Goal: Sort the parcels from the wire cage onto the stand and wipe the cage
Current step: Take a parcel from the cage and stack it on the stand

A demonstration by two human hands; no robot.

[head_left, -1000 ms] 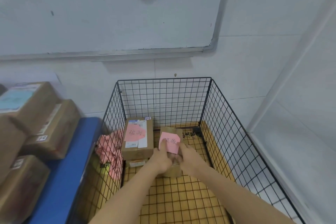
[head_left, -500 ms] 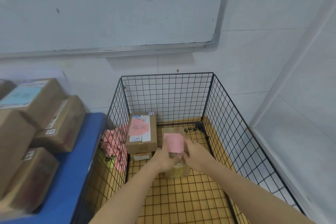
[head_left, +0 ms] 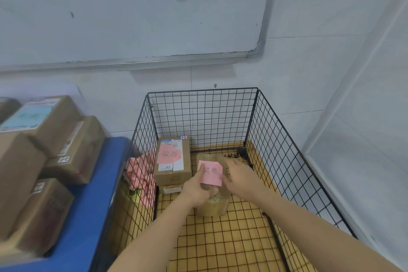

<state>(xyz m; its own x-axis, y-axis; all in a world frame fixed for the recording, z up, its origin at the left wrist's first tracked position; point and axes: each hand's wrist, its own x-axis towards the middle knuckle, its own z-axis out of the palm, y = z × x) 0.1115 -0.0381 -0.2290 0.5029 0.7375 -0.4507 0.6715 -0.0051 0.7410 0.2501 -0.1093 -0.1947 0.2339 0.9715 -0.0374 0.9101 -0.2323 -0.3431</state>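
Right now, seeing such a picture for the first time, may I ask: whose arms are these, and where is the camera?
The camera sits on a person's head and looks down at their own bare arms. Both reach into a black wire cage. The left hand grips a small brown parcel with a pink paper note; the right hand rests against its right side. A larger cardboard box stands beside it. Left of the cage, brown cardboard boxes sit on a blue stand.
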